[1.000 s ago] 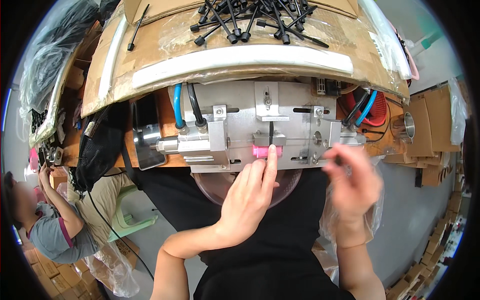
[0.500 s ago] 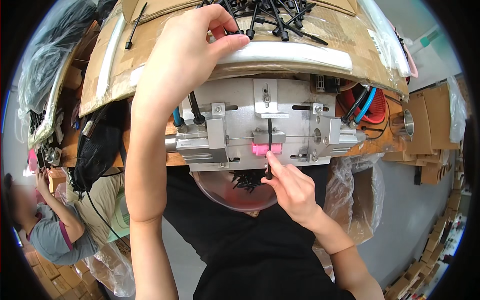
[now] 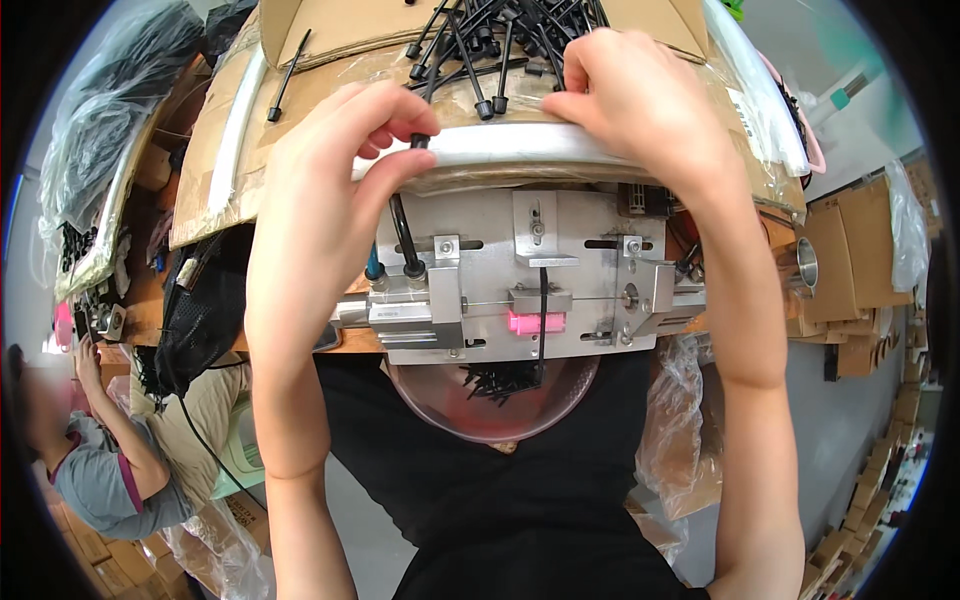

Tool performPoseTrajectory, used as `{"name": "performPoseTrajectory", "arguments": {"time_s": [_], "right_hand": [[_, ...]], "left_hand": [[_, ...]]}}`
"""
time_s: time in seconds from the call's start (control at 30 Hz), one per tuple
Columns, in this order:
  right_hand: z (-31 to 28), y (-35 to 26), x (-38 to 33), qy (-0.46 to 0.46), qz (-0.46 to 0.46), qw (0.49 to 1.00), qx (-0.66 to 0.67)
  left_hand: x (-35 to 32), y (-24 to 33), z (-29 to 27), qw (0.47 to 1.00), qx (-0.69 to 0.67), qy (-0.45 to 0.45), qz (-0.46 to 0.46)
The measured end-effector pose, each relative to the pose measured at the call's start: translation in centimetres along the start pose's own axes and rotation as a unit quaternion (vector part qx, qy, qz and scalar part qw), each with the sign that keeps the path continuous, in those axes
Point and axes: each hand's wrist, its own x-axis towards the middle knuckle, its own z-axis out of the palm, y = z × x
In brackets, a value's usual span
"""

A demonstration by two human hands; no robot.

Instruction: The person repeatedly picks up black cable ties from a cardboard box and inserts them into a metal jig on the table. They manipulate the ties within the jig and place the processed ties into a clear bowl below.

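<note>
My left hand [image 3: 355, 140] pinches one thin black plastic pin [image 3: 419, 141] at the white rim of a cardboard tray [image 3: 520, 150]. My right hand [image 3: 630, 95] rests on the pile of black pins [image 3: 490, 45] in that tray, fingers curled among them; whether it holds one is hidden. Below the tray sits a metal fixture [image 3: 530, 280] with a pink block [image 3: 535, 322] at its centre. A black pin [image 3: 543, 300] stands upright in the fixture's slot above the block. Under the fixture a clear pinkish bowl [image 3: 490, 410] holds several finished black pieces.
A loose black pin [image 3: 288, 75] lies on the cardboard at the left. Black hoses [image 3: 405, 240] run into the fixture's left side. Another person [image 3: 90, 450] sits at the lower left. Plastic bags and cardboard boxes [image 3: 860, 270] crowd the right.
My right hand left the fixture's slot, leaving a pin standing there, and rose to the pin pile. My left hand came down from the pile to the tray rim with one pin.
</note>
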Motion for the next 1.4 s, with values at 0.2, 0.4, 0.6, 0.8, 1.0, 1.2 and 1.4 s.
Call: {"name": "performPoseTrajectory", "arguments": {"time_s": [0.2, 0.4, 0.6, 0.8, 1.0, 1.2, 1.4], "right_hand": [[-1.4, 1.7, 0.2, 0.024, 0.1, 0.994, 0.033], [-7.1, 1.0, -2.4, 0.156, 0.2, 0.839, 0.481], [-6.7, 4.5, -9.0, 0.211, 0.137, 0.787, 0.563], [-4.9, 0.2, -14.7, 0.263, 0.1, 0.84, 0.464], [-1.1, -4.2, -18.7, 0.195, 0.133, 0.853, 0.467], [3.2, -8.5, -21.6, 0.06, 0.052, 0.921, 0.382], [6.5, -9.6, -21.5, 0.043, 0.022, 0.938, 0.343]], "left_hand": [[-7.9, 2.8, 2.8, 0.991, 0.033, 0.132, -0.009], [-15.1, 7.6, 9.8, 0.994, 0.073, -0.075, -0.006], [-15.0, 7.4, 12.1, 0.985, 0.14, -0.094, -0.017], [-14.5, 8.0, 12.0, 0.978, 0.177, -0.108, -0.005], [-15.0, 7.5, 12.0, 0.977, 0.176, -0.118, -0.02], [-12.6, 8.4, 7.9, 0.99, 0.093, -0.101, -0.04], [-12.6, 8.1, 5.4, 0.994, 0.072, -0.046, -0.062]]}}
